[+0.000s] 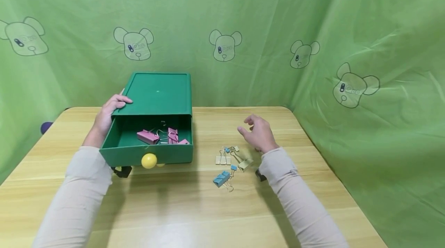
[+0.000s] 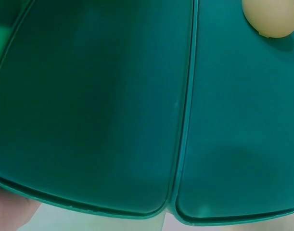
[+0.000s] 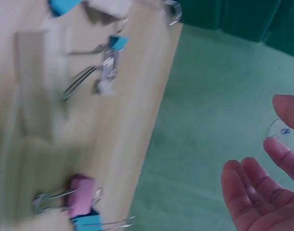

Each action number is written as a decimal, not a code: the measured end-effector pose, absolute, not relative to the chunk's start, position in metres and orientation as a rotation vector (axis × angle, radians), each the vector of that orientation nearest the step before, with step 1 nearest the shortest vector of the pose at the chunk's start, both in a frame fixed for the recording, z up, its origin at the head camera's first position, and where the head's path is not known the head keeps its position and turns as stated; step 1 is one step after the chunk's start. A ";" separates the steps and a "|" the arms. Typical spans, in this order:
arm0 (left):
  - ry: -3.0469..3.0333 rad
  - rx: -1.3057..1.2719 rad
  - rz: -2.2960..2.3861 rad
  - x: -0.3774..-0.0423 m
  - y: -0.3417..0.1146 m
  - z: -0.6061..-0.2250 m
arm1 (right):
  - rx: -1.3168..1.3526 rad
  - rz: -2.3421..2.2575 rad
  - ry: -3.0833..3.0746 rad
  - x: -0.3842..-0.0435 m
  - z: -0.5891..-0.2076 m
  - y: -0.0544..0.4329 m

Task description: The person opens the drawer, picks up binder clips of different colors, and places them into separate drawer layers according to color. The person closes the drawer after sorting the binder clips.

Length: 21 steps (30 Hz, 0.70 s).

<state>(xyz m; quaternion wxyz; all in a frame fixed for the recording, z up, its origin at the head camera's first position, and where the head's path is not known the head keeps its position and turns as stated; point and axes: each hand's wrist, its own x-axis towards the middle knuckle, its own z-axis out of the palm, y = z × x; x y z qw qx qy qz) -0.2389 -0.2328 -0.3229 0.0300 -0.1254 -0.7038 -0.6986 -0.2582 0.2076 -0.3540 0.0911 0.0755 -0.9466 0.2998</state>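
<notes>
My left hand (image 1: 107,112) rests against the left side of a green drawer box (image 1: 158,93), its fingertips over the top edge. The pulled-out upper drawer (image 1: 128,155), with a yellow knob (image 1: 149,160), holds several pink binder clips (image 1: 148,136). To the right, my empty right hand (image 1: 259,132) hovers above the table, fingers loosely bent and thumb apart. Near it lie gold binder clips (image 1: 223,160) and blue binder clips (image 1: 221,179). In the right wrist view a pink binder clip (image 3: 81,195) lies beside a blue one (image 3: 86,221), partly covered by my arm in the head view.
The wooden table (image 1: 174,209) runs to a green curtain (image 1: 257,12) printed with bear heads, behind and on the right. A second yellow knob (image 1: 160,165) peeks out under the upper drawer. A dark purple round thing (image 1: 46,127) sits past the table's left edge.
</notes>
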 end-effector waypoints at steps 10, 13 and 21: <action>-2.177 -0.386 -2.142 -0.238 -0.234 -0.324 | 0.106 0.827 -2.916 -0.263 -0.377 0.233; -2.172 -0.390 -2.145 -0.238 -0.234 -0.324 | 0.082 0.806 -2.941 -0.262 -0.382 0.239; -2.172 -0.384 -2.153 -0.238 -0.233 -0.323 | -0.030 0.825 -3.049 -0.259 -0.391 0.250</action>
